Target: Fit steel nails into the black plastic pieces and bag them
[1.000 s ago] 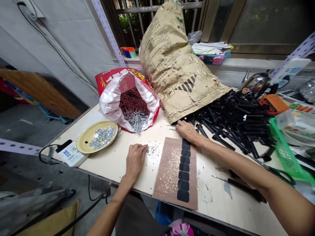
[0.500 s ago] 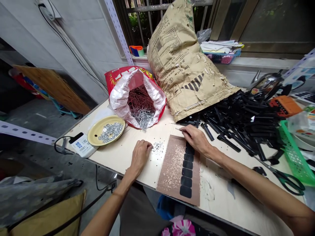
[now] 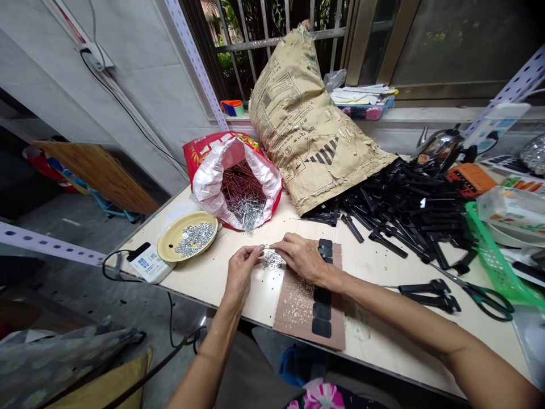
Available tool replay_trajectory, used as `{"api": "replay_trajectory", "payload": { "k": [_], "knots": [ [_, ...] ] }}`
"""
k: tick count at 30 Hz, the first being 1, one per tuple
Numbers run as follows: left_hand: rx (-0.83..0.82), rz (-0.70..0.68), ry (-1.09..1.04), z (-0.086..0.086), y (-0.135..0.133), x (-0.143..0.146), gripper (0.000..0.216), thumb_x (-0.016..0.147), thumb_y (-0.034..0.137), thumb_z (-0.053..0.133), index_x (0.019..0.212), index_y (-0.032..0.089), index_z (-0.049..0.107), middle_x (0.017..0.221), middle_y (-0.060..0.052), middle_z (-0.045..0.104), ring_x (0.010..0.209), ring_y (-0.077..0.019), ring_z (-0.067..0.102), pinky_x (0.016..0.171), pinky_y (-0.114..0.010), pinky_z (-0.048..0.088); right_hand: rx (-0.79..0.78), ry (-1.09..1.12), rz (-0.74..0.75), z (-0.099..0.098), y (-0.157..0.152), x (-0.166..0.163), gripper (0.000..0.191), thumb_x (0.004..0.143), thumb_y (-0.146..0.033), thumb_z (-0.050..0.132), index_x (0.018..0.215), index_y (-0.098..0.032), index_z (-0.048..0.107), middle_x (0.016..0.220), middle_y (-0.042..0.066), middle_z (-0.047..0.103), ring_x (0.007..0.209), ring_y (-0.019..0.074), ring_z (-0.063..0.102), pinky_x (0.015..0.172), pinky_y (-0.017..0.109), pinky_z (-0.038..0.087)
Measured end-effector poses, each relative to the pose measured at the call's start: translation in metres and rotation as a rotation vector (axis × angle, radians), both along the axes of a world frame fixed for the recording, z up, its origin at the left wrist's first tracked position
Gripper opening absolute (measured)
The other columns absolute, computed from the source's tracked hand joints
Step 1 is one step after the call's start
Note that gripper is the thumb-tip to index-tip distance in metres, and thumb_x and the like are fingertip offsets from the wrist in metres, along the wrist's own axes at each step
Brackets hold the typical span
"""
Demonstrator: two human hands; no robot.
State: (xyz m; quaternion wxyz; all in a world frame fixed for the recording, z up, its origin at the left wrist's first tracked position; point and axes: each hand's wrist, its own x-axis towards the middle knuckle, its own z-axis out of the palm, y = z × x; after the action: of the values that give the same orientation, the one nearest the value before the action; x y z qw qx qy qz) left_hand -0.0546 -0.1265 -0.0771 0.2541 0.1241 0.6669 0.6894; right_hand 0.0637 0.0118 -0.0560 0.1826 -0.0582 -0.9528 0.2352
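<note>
My left hand (image 3: 240,272) is closed in a pinch beside a small pile of tiny silver metal pieces (image 3: 272,260) on the table. What its fingertips hold is too small to make out. Facing it, my right hand (image 3: 303,258) pinches a thin silver pin (image 3: 267,247), whose free end points at the left fingertips; whether they touch I cannot tell. Under my right hand and wrist lies a brown board (image 3: 293,324), strewn with pale crumbs and bearing a column of black rounded squares (image 3: 322,328), partly hidden by the wrist.
A yellow dish (image 3: 164,237) of small metal pieces stands left, near a red bag (image 3: 196,149) of nail-like pins. Behind are a brown paper sack (image 3: 293,125) and a heap of black plastic parts (image 3: 395,199). Scissors (image 3: 489,301) and a green basket (image 3: 489,255) are at right.
My right hand has moved left and nearer me, from the board's top to opposite my left hand, bringing the silver pin. Black parts now show beside the scissors. The view has shifted slightly.
</note>
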Motion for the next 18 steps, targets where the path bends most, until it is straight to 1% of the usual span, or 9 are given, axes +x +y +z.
{"api": "replay_trajectory", "payload": {
  "k": [5, 11, 15, 18],
  "knots": [
    [0.095, -0.01, -0.104, 0.009, 0.001, 0.004, 0.03, 0.059, 0.032, 0.078, 0.074, 0.01, 0.064, 0.069, -0.003, 0.065, 0.064, -0.0114, 0.06, 0.066, -0.025, 0.049, 0.021, -0.009, -0.019, -0.004, -0.004, -0.009, 0.025, 0.095, -0.03, 0.044, 0.109, -0.027, 0.064, 0.082, 0.002, 0.054, 0.075, 0.0123, 0.052, 0.061, 0.022, 0.035],
    [0.132, -0.025, -0.07, 0.011, -0.005, 0.005, 0.028, 0.061, 0.028, 0.078, 0.078, 0.011, 0.063, 0.068, 0.0, 0.065, 0.061, -0.0088, 0.06, 0.067, -0.023, 0.049, 0.088, -0.017, -0.049, 0.003, -0.008, -0.008, 0.024, 0.095, -0.032, 0.044, 0.106, -0.026, 0.064, 0.085, 0.002, 0.058, 0.077, 0.0127, 0.053, 0.06, 0.023, 0.033],
    [0.127, -0.043, -0.1, 0.012, -0.005, 0.006, 0.034, 0.06, 0.027, 0.079, 0.086, 0.011, 0.065, 0.072, -0.002, 0.068, 0.059, -0.0087, 0.06, 0.066, -0.023, 0.049, 0.14, -0.007, -0.067, 0.009, -0.01, -0.005, 0.019, 0.093, -0.029, 0.049, 0.098, -0.02, 0.064, 0.089, 0.003, 0.062, 0.085, 0.0146, 0.054, 0.065, 0.025, 0.035],
    [0.088, -0.079, -0.07, 0.012, -0.003, 0.006, 0.032, 0.062, 0.027, 0.078, 0.086, 0.01, 0.067, 0.073, -0.003, 0.068, 0.06, -0.0087, 0.06, 0.065, -0.023, 0.048, 0.231, -0.005, -0.083, 0.009, -0.01, -0.001, 0.019, 0.094, -0.028, 0.047, 0.092, -0.019, 0.063, 0.089, 0.004, 0.062, 0.086, 0.0158, 0.053, 0.065, 0.026, 0.035]
  ]
}}
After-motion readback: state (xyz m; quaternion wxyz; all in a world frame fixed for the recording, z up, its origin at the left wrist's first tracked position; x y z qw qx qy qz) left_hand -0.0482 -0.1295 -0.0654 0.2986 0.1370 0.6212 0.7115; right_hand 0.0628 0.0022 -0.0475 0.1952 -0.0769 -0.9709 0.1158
